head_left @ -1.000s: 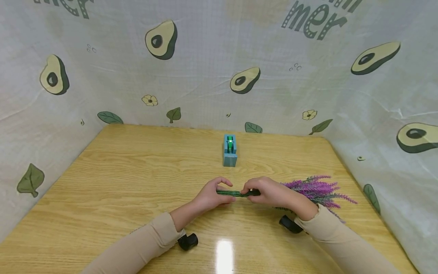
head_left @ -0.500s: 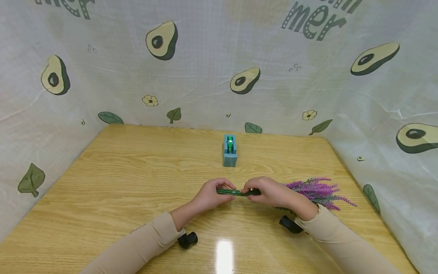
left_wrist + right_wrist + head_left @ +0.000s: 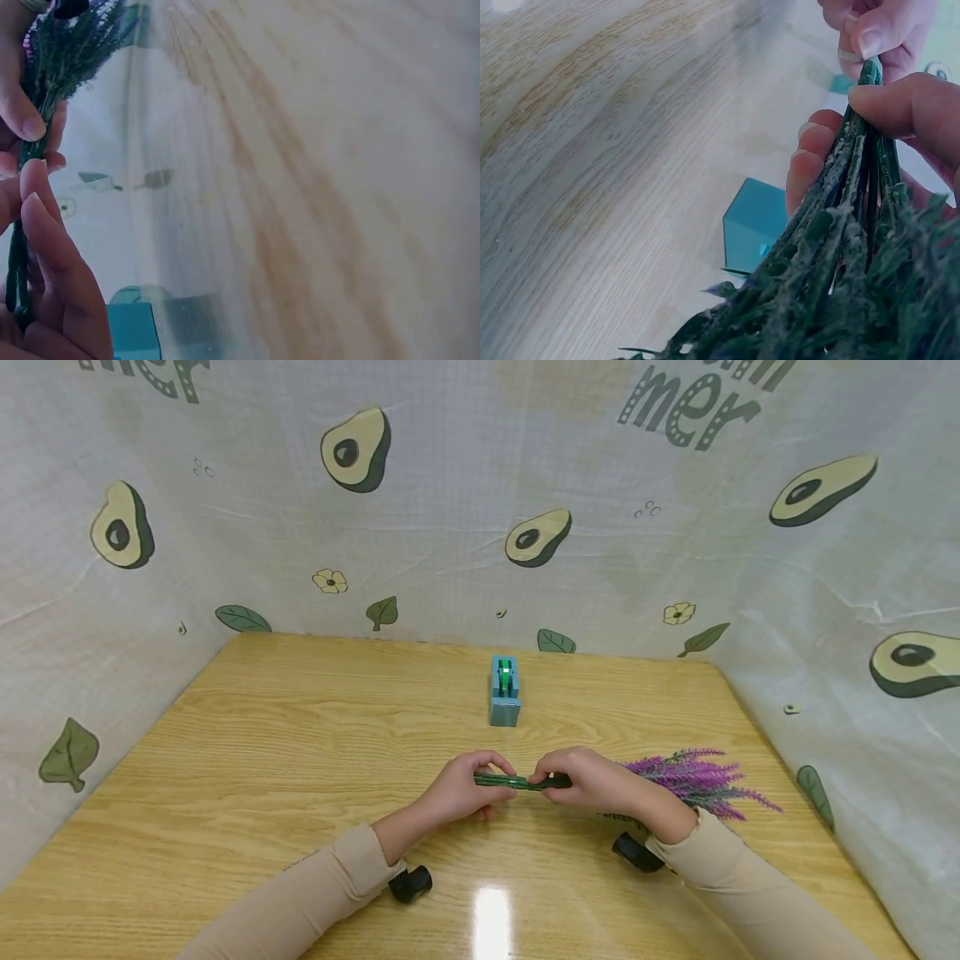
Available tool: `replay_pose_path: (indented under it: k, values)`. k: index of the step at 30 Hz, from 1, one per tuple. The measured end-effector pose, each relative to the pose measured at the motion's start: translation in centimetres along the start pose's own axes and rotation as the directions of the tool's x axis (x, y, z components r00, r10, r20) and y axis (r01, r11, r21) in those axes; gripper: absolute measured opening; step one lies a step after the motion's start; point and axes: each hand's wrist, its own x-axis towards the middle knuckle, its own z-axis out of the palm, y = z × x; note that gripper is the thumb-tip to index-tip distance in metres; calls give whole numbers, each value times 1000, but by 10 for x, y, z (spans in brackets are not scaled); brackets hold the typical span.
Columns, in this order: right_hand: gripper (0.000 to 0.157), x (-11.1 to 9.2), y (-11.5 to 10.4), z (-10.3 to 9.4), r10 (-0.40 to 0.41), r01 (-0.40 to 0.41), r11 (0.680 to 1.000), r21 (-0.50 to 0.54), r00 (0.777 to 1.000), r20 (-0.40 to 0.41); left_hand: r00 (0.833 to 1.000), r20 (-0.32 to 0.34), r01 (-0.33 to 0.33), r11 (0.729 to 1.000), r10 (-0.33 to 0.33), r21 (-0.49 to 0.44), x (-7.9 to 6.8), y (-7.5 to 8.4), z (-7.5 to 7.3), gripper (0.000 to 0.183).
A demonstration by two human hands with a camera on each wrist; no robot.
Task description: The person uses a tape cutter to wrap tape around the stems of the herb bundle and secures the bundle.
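Observation:
A bunch of lavender [image 3: 690, 781] with purple flower heads lies crosswise, its green stems [image 3: 486, 780] pointing left. Near the stem ends my left hand [image 3: 457, 789] pinches them between thumb and fingers. My right hand [image 3: 592, 782] grips the same stems closer to the flowers, thumb and fingers round them in the right wrist view. A shiny band [image 3: 514, 782] shows on the stems between the two hands. In the left wrist view the fingertips [image 3: 34, 176] of my left hand press on the stems, just below the right thumb.
A blue tape dispenser [image 3: 505, 712] with a green tape roll [image 3: 506, 677] stands beyond the hands on the wooden table [image 3: 337, 710]. Printed cloth [image 3: 450, 527] walls the table at the back and both sides. A black wrist camera [image 3: 411, 885] sits under the left sleeve.
The left index finger, raised off the stems a second ago, has come down onto them by the shiny band. The right hand and the flowers stay nearly still.

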Motion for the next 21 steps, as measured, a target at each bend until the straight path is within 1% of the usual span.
replay_pose_path:
  k: [3,6,9,14,18,21]
  values:
    - [14,1,1,0,0,0,1000,7,1000,2,1000,27,8,1000,-8,-6,1,-1,-2,21]
    - [14,2,2,1,-2,2,1000,8,1000,1,998,66,22,999,-19,-34,2,-2,-4,22]
    - [14,2,2,1,-9,9,1000,7,1000,-2,994,100,45,996,-37,-81,3,-3,-5,22]
    - [14,1,2,1,-11,11,1000,5,1000,1,989,132,88,982,-66,-166,4,-4,-5,23]
    - [16,1,3,1,-13,13,1000,-1,1000,3,985,148,125,962,-91,-241,3,-4,-5,25]
    - [17,0,4,1,-14,14,1000,-5,1000,4,982,150,162,932,-118,-326,3,-4,-4,28]
